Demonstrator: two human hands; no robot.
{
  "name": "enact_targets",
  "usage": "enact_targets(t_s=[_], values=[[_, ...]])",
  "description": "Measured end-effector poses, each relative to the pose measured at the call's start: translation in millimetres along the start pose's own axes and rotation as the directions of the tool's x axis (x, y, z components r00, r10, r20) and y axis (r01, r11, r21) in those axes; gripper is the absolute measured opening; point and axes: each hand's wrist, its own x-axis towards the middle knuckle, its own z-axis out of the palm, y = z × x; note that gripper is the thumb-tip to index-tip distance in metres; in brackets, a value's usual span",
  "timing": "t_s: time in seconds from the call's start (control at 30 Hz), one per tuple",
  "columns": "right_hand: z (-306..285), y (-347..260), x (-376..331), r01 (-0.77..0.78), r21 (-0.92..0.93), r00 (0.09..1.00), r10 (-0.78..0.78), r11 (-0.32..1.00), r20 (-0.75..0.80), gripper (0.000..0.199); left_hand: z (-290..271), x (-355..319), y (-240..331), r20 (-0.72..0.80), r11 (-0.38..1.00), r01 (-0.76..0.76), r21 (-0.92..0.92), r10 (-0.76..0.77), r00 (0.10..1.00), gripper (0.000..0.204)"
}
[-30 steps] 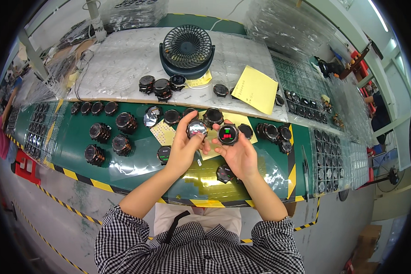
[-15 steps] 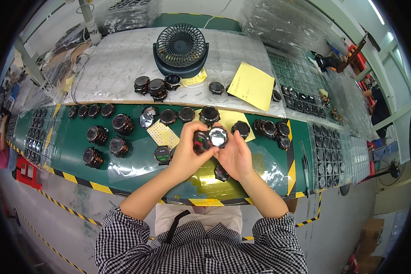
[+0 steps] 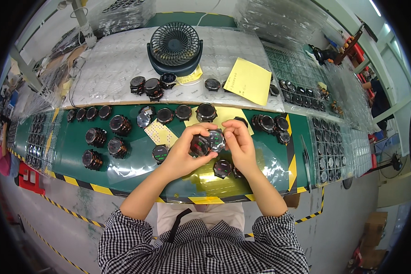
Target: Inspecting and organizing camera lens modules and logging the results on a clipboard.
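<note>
Over the middle of the green bench I hold two round dark watch heads side by side. My left hand is closed around the nearer-left watch head, its screen showing faint red marks. The other watch head, with a shiny face and green glints, is pressed against it by the same fingers. My right hand has its thumb and forefinger pinched at that shiny face's right rim; what is between the fingertips is too small to see. Below the hands a lit watch head lies on yellow film. Another, with green text, lies left.
Stacks of watch heads stand on the left, with more at right. A dark fan and a yellow note are behind. Tweezers lie beside a clear tray of watches. Striped tape marks the front edge.
My right hand has gone from an open palm beside the shiny watch head to a pinch at its rim. The shiny face has tilted and lost its white glare.
</note>
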Motion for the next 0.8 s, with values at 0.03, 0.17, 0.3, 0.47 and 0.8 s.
enact_targets(t_s=[0.03, 0.17, 0.3, 0.47, 0.8], values=[[-5.3, -1.7, 1.4, -0.056, 0.014, 0.997, 0.055, 0.998, 0.044, 0.020, -0.7, 0.5, 1.6, 0.042, 1.000, -0.020, 0.009, 0.020, 0.999, 0.052], [-9.4, -8.7, 2.2, -0.237, 0.087, 0.968, 0.227, 0.968, 0.108, 0.019, -0.7, 0.2, 1.8, 0.096, 1.000, -0.014, 0.017, 0.012, 0.995, 0.052], [-8.1, -2.0, 1.5, -0.082, 0.060, 0.995, 0.078, 0.995, 0.067, 0.019, 0.6, 1.3, 3.4, 0.094, 0.999, 0.036, 0.006, -0.036, 0.995, 0.055], [-7.3, -5.4, -0.7, -0.153, 0.022, 0.986, 0.151, 0.988, 0.065, 0.023, 1.4, 0.4, 4.1, 0.103, 0.995, 0.093, -0.022, -0.090, 0.991, 0.055], [1.7, -8.3, -7.9, 0.714, -0.556, 0.676, -0.628, 0.426, 0.387, 0.037, -1.1, 0.4, 4.9, -0.087, 0.968, 0.158, 0.195, -0.143, 0.986, 0.050]])
